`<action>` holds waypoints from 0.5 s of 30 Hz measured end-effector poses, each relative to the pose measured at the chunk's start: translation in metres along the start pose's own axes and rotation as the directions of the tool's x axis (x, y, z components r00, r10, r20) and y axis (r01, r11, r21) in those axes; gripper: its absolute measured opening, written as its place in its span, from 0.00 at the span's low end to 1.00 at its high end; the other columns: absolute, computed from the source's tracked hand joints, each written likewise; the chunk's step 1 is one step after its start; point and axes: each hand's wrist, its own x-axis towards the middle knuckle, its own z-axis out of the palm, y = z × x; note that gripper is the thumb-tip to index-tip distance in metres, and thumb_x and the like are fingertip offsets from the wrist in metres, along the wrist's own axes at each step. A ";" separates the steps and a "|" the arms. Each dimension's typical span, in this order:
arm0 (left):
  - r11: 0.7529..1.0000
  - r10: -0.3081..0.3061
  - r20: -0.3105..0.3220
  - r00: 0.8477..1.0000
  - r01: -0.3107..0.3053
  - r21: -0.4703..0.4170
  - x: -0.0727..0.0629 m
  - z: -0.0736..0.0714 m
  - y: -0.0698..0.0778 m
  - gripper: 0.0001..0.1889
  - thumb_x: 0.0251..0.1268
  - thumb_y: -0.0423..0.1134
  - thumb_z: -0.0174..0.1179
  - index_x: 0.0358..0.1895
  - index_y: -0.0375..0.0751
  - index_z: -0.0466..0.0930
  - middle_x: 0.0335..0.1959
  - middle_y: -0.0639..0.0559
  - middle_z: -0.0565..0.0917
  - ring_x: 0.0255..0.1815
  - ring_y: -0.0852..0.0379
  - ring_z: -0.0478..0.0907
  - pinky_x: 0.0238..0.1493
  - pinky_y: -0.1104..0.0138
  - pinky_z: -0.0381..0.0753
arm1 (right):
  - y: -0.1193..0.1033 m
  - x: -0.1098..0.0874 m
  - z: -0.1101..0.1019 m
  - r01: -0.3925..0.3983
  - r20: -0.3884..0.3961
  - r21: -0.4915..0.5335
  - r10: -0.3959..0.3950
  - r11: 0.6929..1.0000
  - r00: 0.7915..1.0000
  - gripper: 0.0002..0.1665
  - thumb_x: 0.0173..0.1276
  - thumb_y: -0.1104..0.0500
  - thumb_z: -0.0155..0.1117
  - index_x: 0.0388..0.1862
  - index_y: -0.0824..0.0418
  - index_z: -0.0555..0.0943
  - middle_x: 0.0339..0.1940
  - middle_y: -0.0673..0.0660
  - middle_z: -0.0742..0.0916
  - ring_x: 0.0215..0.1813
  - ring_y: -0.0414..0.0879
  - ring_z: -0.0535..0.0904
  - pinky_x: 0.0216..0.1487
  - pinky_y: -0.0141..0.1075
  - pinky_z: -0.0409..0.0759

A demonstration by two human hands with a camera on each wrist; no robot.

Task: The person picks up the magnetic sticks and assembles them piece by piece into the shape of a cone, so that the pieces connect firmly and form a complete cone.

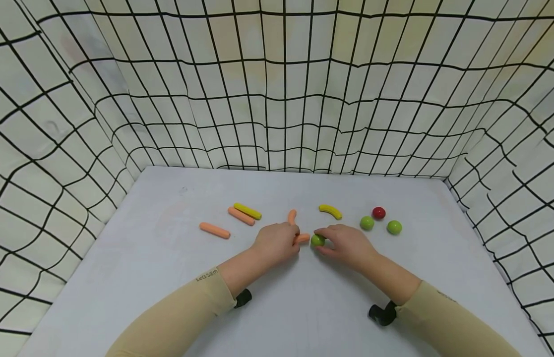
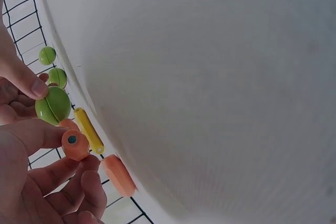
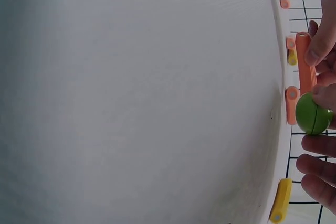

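Observation:
My left hand (image 1: 278, 242) pinches a short orange stick (image 1: 302, 238) between thumb and fingers; in the left wrist view its end shows a small dark hole. Just to the right, my right hand (image 1: 348, 244) grips a small green ball (image 1: 318, 240) with a seam line, thumb and fingertips around it. In the right wrist view the stick's near end meets or overlaps the ball. Beyond the left hand lies another orange piece (image 1: 292, 216), partly hidden by the fingers. A curved yellow piece (image 1: 330, 211) lies beyond the right hand.
To the left lie two orange sticks, one apart (image 1: 215, 230) and one (image 1: 241, 216) against a yellow stick (image 1: 247, 211). At right are two green balls, one nearer (image 1: 367, 223) and one outer (image 1: 395, 227), and a red ball (image 1: 379, 213). Black netting (image 1: 285, 99) surrounds the white table (image 1: 294, 317).

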 end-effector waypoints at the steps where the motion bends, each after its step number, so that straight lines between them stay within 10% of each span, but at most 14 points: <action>1: 1.000 0.000 -0.002 1.000 0.000 -0.004 0.000 0.000 0.000 0.09 0.66 0.45 0.64 0.42 0.46 0.82 0.27 0.56 0.78 0.21 0.60 0.72 0.22 0.66 0.71 | 0.000 0.000 0.000 -0.002 -0.003 0.002 0.002 1.000 1.000 0.23 0.63 0.49 0.73 0.56 0.53 0.83 0.43 0.49 0.87 0.44 0.44 0.83 0.44 0.39 0.82; 15: 0.999 0.006 0.002 1.000 -0.006 -0.038 -0.003 0.001 0.004 0.07 0.68 0.45 0.63 0.42 0.47 0.82 0.26 0.58 0.79 0.22 0.61 0.73 0.24 0.65 0.72 | 0.002 0.001 -0.001 0.024 -0.010 -0.015 -0.024 1.000 1.000 0.22 0.63 0.49 0.73 0.55 0.52 0.83 0.43 0.48 0.87 0.44 0.43 0.82 0.44 0.38 0.81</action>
